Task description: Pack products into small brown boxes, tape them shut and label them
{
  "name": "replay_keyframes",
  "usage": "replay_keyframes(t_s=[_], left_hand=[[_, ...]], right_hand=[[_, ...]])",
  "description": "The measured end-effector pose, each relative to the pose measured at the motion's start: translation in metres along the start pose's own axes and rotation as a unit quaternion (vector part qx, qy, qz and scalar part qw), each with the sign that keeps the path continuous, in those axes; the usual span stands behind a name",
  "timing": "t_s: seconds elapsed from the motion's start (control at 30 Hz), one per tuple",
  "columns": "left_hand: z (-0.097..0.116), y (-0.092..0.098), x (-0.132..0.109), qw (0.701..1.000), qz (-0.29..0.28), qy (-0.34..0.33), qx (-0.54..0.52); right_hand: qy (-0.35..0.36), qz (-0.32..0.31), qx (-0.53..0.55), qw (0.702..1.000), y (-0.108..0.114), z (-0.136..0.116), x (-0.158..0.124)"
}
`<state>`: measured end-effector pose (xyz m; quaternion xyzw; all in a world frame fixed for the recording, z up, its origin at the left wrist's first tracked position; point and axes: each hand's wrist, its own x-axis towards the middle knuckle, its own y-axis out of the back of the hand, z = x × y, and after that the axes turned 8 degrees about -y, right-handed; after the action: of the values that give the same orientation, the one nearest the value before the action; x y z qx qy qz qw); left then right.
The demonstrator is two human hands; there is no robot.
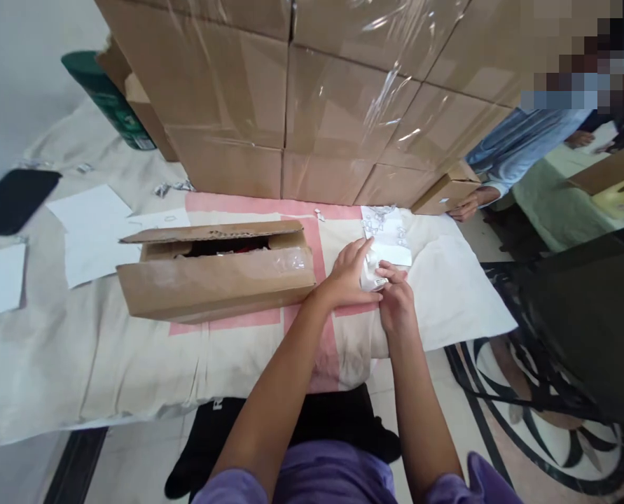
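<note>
A small white item point(370, 273), perhaps a packet or folded paper, lies between my hands near the front of the cloth-covered table. My left hand point(346, 276) curves round its left side, thumb low and fingers along the top. From the right, my right hand point(396, 290) bends its fingers against it near a small printed patch. Just beyond the hands is a white sheet point(390, 241) with small grey printed or loose shapes on it. To the left stands a cardboard box point(217, 283) with raised flaps; dark and red contents partly show inside.
Stacked, film-wrapped cartons point(337, 105) wall off the far side. A person's hand point(466, 206) holds a small carton point(442, 192) at the right. White papers point(94, 234), a black flat device point(15, 201) and a green container point(109, 101) are at the left. A dark chair point(590, 308) stands right.
</note>
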<state>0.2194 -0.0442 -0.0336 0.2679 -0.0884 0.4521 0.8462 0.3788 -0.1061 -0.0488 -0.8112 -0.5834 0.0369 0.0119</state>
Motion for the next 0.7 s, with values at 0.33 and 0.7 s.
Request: replay_keyframes(t_s=[0.33,0.7], left_hand=[[0.001,-0.013,0.006,0.992,0.005,0.000,0.123],[0.002,-0.012,0.001,0.988,0.006,-0.009,0.153]], right_hand=[[0.002,0.015,0.065,0.998,-0.013,-0.011,-0.008],[0.071,0.135,-0.047,0.987,-0.020,0.000,-0.009]])
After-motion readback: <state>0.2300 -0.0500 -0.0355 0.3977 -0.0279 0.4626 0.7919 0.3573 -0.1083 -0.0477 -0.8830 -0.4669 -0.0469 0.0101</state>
